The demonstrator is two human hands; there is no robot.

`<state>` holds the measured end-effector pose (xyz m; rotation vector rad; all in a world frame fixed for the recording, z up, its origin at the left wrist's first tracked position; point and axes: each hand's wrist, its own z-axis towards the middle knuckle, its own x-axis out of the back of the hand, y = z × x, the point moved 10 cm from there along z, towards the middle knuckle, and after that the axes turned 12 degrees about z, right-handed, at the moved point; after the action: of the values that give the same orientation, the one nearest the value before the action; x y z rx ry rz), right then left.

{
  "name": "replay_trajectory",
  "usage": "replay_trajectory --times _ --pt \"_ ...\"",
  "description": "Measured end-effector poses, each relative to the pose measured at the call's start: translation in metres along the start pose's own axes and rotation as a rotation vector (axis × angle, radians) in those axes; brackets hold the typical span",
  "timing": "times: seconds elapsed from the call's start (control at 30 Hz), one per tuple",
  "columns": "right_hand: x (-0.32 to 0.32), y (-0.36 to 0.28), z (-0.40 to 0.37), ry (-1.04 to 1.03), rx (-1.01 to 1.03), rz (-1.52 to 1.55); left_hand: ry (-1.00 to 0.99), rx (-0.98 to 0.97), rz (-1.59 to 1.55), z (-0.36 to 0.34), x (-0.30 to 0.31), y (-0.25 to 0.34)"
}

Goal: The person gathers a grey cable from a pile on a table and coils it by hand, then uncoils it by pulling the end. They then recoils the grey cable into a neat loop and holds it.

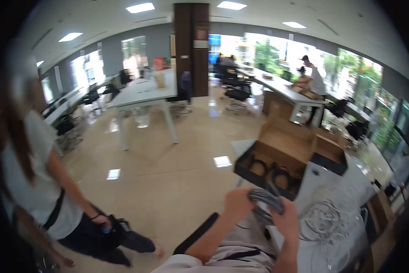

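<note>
A coiled grey cable (266, 199) is held up in front of my body, between my two hands. My left hand (239, 202) is closed round the coil's left side. On the other side, my right hand (285, 217) grips the coil's right end, its fingers partly hidden. Just beyond them an open cardboard box (286, 157) stands on the white table (318, 182), with black coiled cables (281, 176) inside. A tangled heap of white cables (325, 217) lies on the table to the right of my right hand.
A smaller open box (329, 152) adjoins the first. Someone in a white top (43, 168) stands close on my left, holding a dark object (113, 227). Farther off are a white table (145, 91), a dark pillar (191, 50) and people at a long table (282, 84).
</note>
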<state>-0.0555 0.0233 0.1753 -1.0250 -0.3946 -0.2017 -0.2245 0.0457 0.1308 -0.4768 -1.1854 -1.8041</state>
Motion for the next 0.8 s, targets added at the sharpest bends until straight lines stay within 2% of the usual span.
replay_trajectory --times 0.07,0.13,0.17,0.2,0.23,0.37,0.47,0.53,0.57,0.63,0.73,0.8 --pt "-0.007 0.009 -0.003 -0.064 -0.077 0.055 -0.115 -0.018 0.012 0.0 -0.024 0.014" --pt "-0.009 0.009 -0.004 -0.032 0.022 0.0 -0.101 -0.016 0.125 -0.002 -0.011 0.002" --pt "-0.011 0.01 -0.003 -0.03 -0.011 0.017 -0.057 -0.001 0.221 -0.003 -0.012 -0.002" --pt "-0.01 0.005 -0.003 -0.033 -0.053 0.037 -0.055 0.022 0.226 -0.005 -0.005 -0.011" --pt "-0.013 0.004 -0.002 -0.043 -0.118 0.209 -0.069 0.025 0.219 -0.005 -0.003 -0.015" --pt "-0.01 -0.001 -0.004 -0.041 -0.007 0.055 -0.208 -0.042 0.079 -0.007 -0.02 -0.004" --pt "-0.019 0.004 -0.002 -0.047 0.018 0.043 -0.057 -0.01 0.132 -0.007 0.007 -0.014" --pt "-0.032 0.009 -0.005 -0.049 -0.03 0.156 0.012 -0.012 0.184 -0.009 0.016 -0.017" --pt "-0.032 0.011 -0.005 -0.051 -0.029 0.173 0.08 -0.039 0.11 -0.011 0.023 -0.014" --pt "-0.037 0.027 -0.004 -0.055 -0.083 0.287 0.092 0.004 0.112 -0.01 0.035 -0.011" --pt "-0.039 0.014 -0.005 -0.025 -0.001 0.294 0.189 0.02 0.088 -0.015 0.051 -0.015" --pt "-0.036 -0.006 -0.004 0.014 0.101 0.176 0.218 0.03 0.112 -0.02 0.053 -0.02"
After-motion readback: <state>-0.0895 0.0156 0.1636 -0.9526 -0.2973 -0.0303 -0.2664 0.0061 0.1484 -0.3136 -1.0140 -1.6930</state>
